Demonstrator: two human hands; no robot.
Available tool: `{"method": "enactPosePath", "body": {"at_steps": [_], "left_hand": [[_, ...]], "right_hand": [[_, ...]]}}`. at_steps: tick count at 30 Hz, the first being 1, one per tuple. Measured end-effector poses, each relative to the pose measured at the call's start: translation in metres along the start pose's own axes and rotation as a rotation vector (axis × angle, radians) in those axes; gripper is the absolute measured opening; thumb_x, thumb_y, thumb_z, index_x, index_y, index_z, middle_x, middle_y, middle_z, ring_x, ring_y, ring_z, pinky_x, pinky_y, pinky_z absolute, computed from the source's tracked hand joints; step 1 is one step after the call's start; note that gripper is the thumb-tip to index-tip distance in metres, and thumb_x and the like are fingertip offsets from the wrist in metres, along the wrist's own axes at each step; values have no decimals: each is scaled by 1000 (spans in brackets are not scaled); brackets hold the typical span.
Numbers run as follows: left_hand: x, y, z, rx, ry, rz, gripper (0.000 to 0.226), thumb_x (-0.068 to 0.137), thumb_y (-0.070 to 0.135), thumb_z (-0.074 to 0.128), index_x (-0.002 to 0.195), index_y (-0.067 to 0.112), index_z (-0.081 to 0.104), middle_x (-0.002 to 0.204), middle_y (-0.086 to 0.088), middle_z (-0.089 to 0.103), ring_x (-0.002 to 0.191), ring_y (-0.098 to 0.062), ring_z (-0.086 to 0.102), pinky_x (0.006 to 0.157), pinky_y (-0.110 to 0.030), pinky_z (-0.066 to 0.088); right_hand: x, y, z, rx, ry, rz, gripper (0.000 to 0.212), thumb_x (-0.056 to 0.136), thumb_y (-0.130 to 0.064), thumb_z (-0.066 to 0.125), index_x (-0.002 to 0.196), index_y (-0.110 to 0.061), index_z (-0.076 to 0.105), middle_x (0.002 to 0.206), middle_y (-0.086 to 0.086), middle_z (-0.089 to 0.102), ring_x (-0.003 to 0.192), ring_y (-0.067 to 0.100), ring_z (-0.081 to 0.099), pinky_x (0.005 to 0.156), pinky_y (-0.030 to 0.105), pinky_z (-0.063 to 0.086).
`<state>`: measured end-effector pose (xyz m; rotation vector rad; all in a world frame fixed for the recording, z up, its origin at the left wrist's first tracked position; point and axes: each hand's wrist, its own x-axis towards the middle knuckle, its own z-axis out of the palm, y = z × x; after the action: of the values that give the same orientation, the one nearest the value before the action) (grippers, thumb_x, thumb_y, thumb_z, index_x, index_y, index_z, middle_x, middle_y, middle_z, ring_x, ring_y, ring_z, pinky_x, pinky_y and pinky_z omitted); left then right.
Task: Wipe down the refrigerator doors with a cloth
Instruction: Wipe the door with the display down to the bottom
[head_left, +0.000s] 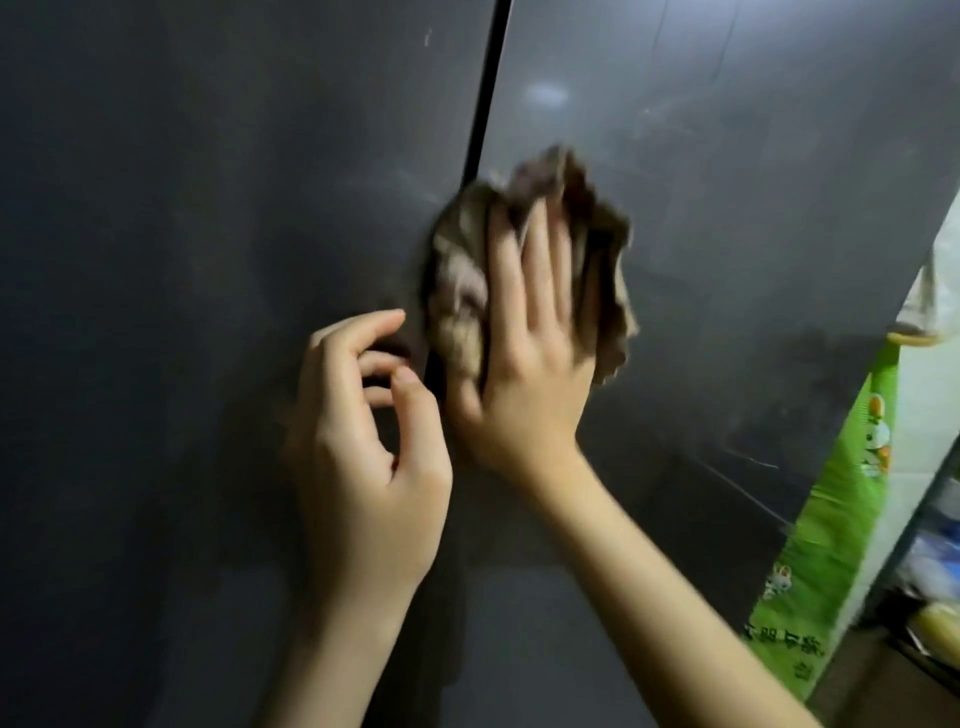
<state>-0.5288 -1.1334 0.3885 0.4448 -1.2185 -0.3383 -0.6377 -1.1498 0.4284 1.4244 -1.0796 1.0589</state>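
Two dark grey refrigerator doors fill the view, the left door (208, 260) and the right door (727, 234), split by a black vertical gap. A crumpled brownish cloth (467, 249) lies over the gap at mid height. My right hand (524, 364) presses it flat against the doors with straight fingers, blurred by motion. My left hand (363, 447) hovers just left of the cloth, at the left door's edge, fingers loosely curled and holding nothing.
A green printed package (831, 545) stands to the right of the fridge. Behind it at the lower right are shelves with blurred items (930, 597). Smears and faint streaks show on the right door.
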Motion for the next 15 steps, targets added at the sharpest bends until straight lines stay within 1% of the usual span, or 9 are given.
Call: {"method": "enactPosePath", "body": {"at_steps": [1,3,5,6,8,10,12,13,15], "left_hand": [[-1,-1,1,3,-2,-5,29,88,9,46,115,14,54,112,0,59,92,-3,57,77,-15,45],[-4,0,2,5,-22,-3,28,89,7,46,115,11,55,112,-2,59,92,-3,58,76,-13,44],[-7,2,1,37,-46,32,28,89,4,46,115,7,56,112,-4,59,91,-6,59,76,-13,45],[-8,3,1,56,-50,55,28,89,4,46,114,5,57,112,-4,58,91,-8,59,76,-15,46],[-8,5,5,88,-48,82,28,89,5,46,114,4,57,112,-1,55,92,-11,58,78,-19,48],[-8,8,13,140,-44,102,29,88,5,46,115,3,58,114,0,53,95,-16,58,81,-31,51],[-12,14,23,199,-57,128,31,87,4,47,116,2,58,117,-5,53,100,-24,57,82,-42,50],[-14,15,28,233,-57,142,32,87,4,48,117,1,58,118,-9,54,103,-26,56,84,-43,49],[-19,16,33,316,-41,167,34,86,4,49,119,0,58,120,-15,55,108,-30,53,92,-37,45]], "right_hand": [[-26,-3,-1,6,-57,-20,58,90,-29,45,140,-2,39,148,21,29,139,36,30,113,48,27],[-70,3,-12,-27,-174,-117,55,95,-39,33,140,-8,38,146,12,29,134,30,36,106,39,34],[-75,27,-25,-63,-260,-219,55,94,-44,28,138,-13,39,144,8,34,128,26,41,104,32,35],[-64,42,-29,-83,-253,-234,54,94,-43,30,137,-11,40,143,11,38,128,27,41,107,30,30],[-25,67,-33,-104,-129,-130,54,93,-34,36,138,-4,43,142,22,41,131,31,37,114,28,19],[13,83,-33,-123,8,13,58,88,-27,37,138,3,42,143,28,38,136,37,31,117,35,14],[12,81,-27,-183,57,102,61,88,-28,34,139,5,38,145,29,34,138,41,27,117,48,15],[-2,76,-25,-200,45,114,62,89,-31,32,141,4,35,146,28,32,139,41,26,116,53,16],[-51,69,-24,-188,-37,87,63,92,-35,27,146,-2,28,147,27,30,141,39,22,115,56,15]]}}
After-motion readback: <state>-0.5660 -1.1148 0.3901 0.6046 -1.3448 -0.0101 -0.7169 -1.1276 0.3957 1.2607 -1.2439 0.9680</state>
